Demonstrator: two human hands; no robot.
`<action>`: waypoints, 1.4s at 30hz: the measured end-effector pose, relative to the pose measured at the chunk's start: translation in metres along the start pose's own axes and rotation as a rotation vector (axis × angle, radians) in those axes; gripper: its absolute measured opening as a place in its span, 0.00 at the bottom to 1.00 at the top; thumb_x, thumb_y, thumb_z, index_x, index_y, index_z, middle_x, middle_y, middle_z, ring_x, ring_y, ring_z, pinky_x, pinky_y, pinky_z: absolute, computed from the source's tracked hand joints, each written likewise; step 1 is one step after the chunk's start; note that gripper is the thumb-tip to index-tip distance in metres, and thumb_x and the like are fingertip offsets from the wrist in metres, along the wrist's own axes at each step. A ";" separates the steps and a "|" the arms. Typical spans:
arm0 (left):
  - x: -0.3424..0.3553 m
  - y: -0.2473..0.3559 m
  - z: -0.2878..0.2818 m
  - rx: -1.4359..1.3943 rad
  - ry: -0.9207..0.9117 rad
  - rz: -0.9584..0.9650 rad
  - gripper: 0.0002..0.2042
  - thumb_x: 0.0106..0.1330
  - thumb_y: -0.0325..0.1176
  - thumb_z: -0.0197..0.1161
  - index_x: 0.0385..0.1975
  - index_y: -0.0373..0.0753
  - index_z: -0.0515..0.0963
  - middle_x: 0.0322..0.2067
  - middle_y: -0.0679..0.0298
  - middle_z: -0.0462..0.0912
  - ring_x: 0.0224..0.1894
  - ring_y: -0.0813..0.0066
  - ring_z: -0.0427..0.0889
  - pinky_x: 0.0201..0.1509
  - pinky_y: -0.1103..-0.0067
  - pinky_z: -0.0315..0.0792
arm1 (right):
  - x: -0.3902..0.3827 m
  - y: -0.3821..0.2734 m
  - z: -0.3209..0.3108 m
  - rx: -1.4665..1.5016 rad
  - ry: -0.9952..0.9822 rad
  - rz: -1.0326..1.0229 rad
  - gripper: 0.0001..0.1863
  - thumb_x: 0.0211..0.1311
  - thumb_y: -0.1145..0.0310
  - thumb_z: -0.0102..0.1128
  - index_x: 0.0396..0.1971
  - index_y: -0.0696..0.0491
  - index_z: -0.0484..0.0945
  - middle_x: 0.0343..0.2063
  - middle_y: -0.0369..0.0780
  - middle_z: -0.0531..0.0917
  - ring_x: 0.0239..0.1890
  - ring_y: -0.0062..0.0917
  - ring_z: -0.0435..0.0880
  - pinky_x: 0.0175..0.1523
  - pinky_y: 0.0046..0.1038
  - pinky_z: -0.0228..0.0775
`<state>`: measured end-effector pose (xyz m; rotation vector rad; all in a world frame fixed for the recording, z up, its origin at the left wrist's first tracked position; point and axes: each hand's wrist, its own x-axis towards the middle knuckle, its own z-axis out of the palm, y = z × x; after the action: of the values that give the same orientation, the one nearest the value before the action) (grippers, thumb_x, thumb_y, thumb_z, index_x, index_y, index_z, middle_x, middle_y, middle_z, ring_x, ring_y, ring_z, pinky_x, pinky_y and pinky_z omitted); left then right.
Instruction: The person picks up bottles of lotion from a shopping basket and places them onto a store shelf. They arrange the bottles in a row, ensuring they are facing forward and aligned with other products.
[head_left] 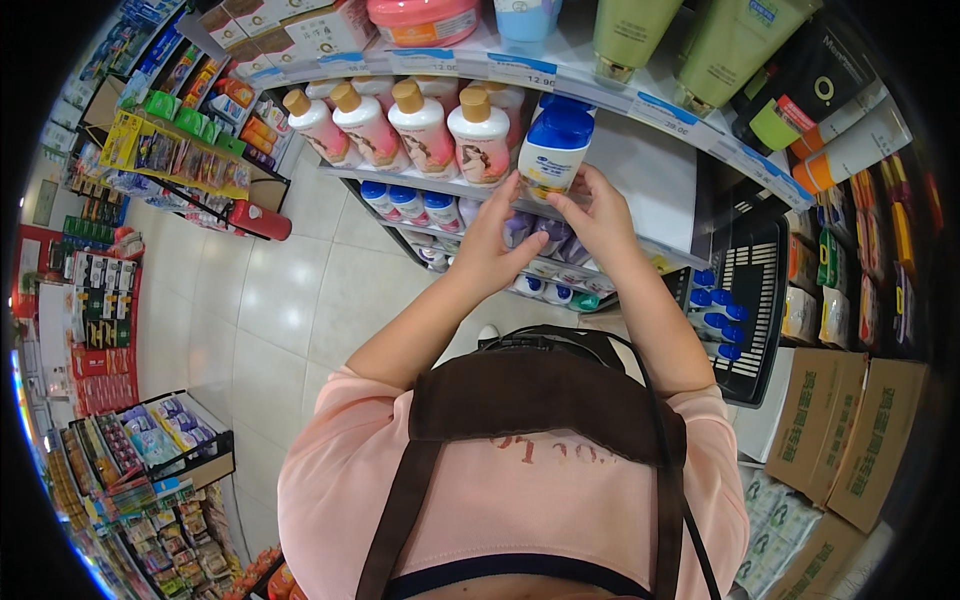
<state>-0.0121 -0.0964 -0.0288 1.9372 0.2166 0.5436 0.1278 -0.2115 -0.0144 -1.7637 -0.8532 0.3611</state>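
A white bottle (547, 168) with a blue cap appears at one o'clock, at the front edge of a pale shelf (650, 185), grasped by a person's right hand (603, 217), the thumb across its lower front. The left hand (497, 240), near twelve o'clock, spreads its thumb and brings its fingertips to the bottle's lower left side; whether it shares the grip cannot be told. Pink-and-white bottles (481, 143) line up at nine o'clock from it, while a black basket (771, 335) holds blue-topped items (718, 319) at three o'clock.
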 end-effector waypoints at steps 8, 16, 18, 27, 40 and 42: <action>-0.012 -0.001 0.001 -0.107 0.037 0.028 0.35 0.59 0.25 0.63 0.65 0.35 0.53 0.62 0.53 0.61 0.64 0.62 0.63 0.62 0.70 0.62 | -0.015 0.006 -0.007 -0.008 0.100 -0.092 0.25 0.54 0.68 0.65 0.52 0.57 0.70 0.46 0.45 0.78 0.48 0.31 0.79 0.45 0.27 0.77; -0.028 0.016 0.017 -0.122 -0.196 0.059 0.16 0.60 0.23 0.59 0.48 0.34 0.73 0.44 0.60 0.77 0.44 0.75 0.76 0.47 0.79 0.70 | -0.082 0.002 -0.055 0.179 0.059 0.037 0.18 0.56 0.73 0.62 0.47 0.55 0.74 0.39 0.39 0.80 0.36 0.18 0.79 0.35 0.18 0.72; -0.025 0.020 0.033 -0.148 -0.283 0.037 0.13 0.60 0.25 0.59 0.45 0.35 0.76 0.39 0.63 0.78 0.40 0.77 0.76 0.43 0.81 0.70 | -0.102 0.012 -0.069 0.163 0.114 0.057 0.16 0.56 0.73 0.61 0.45 0.56 0.76 0.35 0.38 0.81 0.33 0.16 0.79 0.34 0.18 0.71; -0.007 0.029 0.128 -0.179 -0.665 0.057 0.12 0.60 0.26 0.60 0.44 0.36 0.76 0.38 0.63 0.77 0.38 0.78 0.76 0.40 0.83 0.70 | -0.190 0.069 -0.145 0.052 0.381 0.292 0.11 0.58 0.71 0.61 0.41 0.57 0.78 0.31 0.36 0.81 0.31 0.15 0.78 0.35 0.18 0.69; 0.001 0.043 0.320 -0.200 -1.078 -0.199 0.21 0.58 0.35 0.63 0.52 0.40 0.72 0.40 0.61 0.74 0.36 0.81 0.75 0.36 0.84 0.71 | -0.282 0.162 -0.238 -0.277 0.455 0.594 0.13 0.54 0.64 0.63 0.37 0.54 0.79 0.28 0.39 0.83 0.30 0.26 0.82 0.36 0.27 0.72; 0.004 0.035 0.352 -0.128 -1.154 -0.292 0.26 0.56 0.38 0.64 0.55 0.39 0.70 0.46 0.57 0.74 0.42 0.76 0.76 0.42 0.80 0.72 | -0.285 0.173 -0.252 -0.344 0.433 0.613 0.13 0.53 0.63 0.63 0.37 0.53 0.79 0.28 0.39 0.83 0.31 0.28 0.83 0.37 0.27 0.73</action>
<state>0.1523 -0.3983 -0.1139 1.7617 -0.2707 -0.7522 0.1489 -0.6130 -0.1289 -2.2998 -0.0478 0.2142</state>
